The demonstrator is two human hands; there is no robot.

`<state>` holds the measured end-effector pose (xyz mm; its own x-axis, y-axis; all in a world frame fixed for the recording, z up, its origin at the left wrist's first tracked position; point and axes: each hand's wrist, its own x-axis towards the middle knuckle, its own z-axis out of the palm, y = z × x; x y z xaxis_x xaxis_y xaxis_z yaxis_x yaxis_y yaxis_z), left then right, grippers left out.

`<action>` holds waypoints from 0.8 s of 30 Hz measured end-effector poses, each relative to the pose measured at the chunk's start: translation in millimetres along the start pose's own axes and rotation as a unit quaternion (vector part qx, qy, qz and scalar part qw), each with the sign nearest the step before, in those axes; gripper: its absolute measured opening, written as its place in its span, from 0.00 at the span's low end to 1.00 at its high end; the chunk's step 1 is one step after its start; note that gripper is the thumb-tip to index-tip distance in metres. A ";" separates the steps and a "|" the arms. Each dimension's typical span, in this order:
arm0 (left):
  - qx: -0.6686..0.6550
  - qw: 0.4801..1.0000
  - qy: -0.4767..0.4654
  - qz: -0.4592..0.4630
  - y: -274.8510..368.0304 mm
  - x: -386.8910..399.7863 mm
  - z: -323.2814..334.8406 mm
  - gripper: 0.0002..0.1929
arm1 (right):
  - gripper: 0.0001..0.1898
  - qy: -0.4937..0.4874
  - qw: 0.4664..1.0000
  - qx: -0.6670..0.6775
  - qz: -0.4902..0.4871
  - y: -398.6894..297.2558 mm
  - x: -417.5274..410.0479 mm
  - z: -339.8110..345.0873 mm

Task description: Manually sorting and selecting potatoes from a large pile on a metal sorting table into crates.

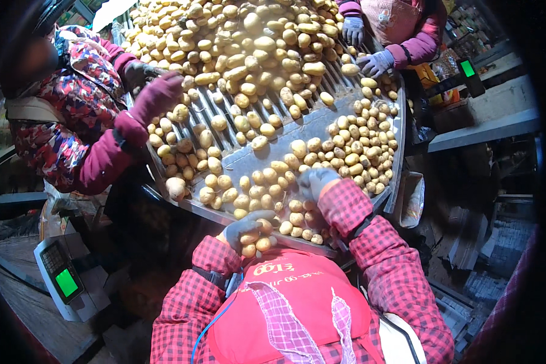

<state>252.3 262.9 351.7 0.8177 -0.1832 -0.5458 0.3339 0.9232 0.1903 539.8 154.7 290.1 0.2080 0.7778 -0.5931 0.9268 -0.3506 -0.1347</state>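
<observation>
Several small potatoes (250, 238) are gathered in my gloved left hand (245, 227), at the near rim of a metal sorting table (300, 127). My right hand (317, 181), in a grey glove, reaches over the potatoes on the flat part of the table. Its fingertips are blurred, and whether they hold a potato is hidden. Between my hands lie loose small potatoes (296, 219). Left of them a looser group of potatoes (255, 191) spreads out, and a dense bed of smaller ones (359, 145) fills the right side.
A large potato heap (236, 41) covers the slatted grate (209, 109) at the back. One co-worker's sleeve (104, 164) reaches in from the left; another's gloved hands (376, 63) work at the upper right. A scale display (59, 270) glows green at lower left. A raised rim (398, 136) borders the table.
</observation>
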 end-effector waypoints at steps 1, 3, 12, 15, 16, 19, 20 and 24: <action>0.000 1.000 0.000 0.002 2.2 1.4 -1.3 0.33 | 0.19 0.023 0.999 0.016 0.040 7.3 18.4 -0.9; -0.010 1.000 0.012 0.022 2.4 -3.6 -10.4 0.32 | 0.19 0.304 0.948 0.072 -0.066 -6.6 26.6 -47.1; -0.024 0.999 0.028 0.026 13.3 -1.2 -6.8 0.34 | 0.19 0.247 0.954 0.119 -0.125 -21.6 38.8 -43.9; -0.033 0.999 0.008 0.035 6.8 -0.3 -12.0 0.34 | 0.14 0.263 0.862 0.384 -0.200 -78.0 -6.0 -58.8; -0.035 0.999 0.011 0.040 7.5 -1.5 -11.9 0.35 | 0.17 0.185 0.858 0.411 -0.246 -94.5 -17.7 -61.1; -0.085 0.993 -0.038 0.077 12.6 3.6 -5.7 0.33 | 0.22 0.029 0.844 0.399 -0.356 -117.7 -25.5 -97.8; -0.085 0.993 -0.038 0.076 13.4 3.2 -5.8 0.33 | 0.19 0.147 0.828 0.396 -0.369 -118.6 -8.8 -90.2; -0.003 0.999 -0.030 0.017 16.6 -8.2 -6.9 0.41 | 0.16 0.291 0.927 0.071 -0.226 -85.9 72.7 -85.7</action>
<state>247.9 282.1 353.8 0.8551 -0.1723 -0.4891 0.3036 0.9310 0.2029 502.2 286.1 326.6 -0.0186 0.9972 0.0720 0.9182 0.0455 -0.3934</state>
